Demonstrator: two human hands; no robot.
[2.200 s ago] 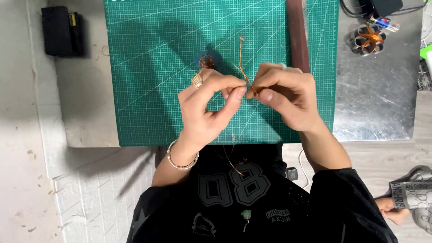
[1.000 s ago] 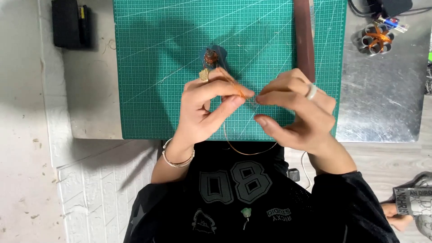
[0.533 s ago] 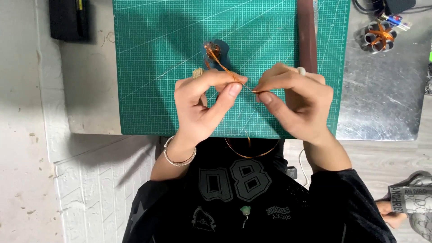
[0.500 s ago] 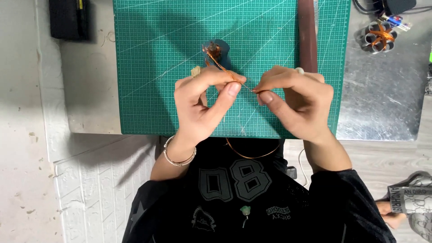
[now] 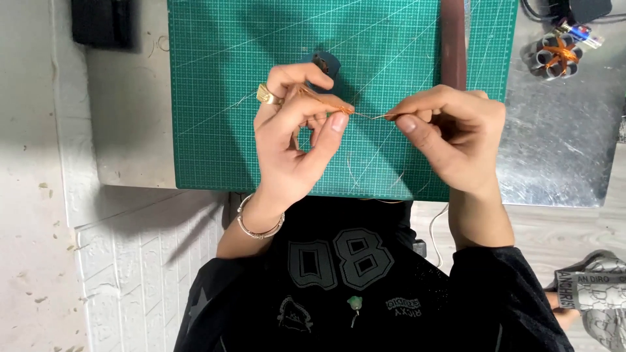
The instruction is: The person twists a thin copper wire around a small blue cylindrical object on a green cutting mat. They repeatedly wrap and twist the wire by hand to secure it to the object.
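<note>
Both grips pinched shut on thin copper wire (image 5: 365,115), stretched between left hand (image 5: 293,143) and right hand (image 5: 450,140) above cutting mat (image 5: 215,98) near table's front edge. Likely to kink or snap if overtightened.

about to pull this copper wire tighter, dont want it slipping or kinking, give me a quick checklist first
1. Left hand pinches the copper wire between thumb and fingertip: ok.
2. Right hand pinches the other end: ok.
3. Wire between the hands is straight, no kink: ok.
4. Slack loop hanging near the cutting mat edge is free of snags: cannot tell.
5. Work is held over the mat: ok.
6. Small dark piece behind the left hand is clear of the wire: cannot tell.
</note>
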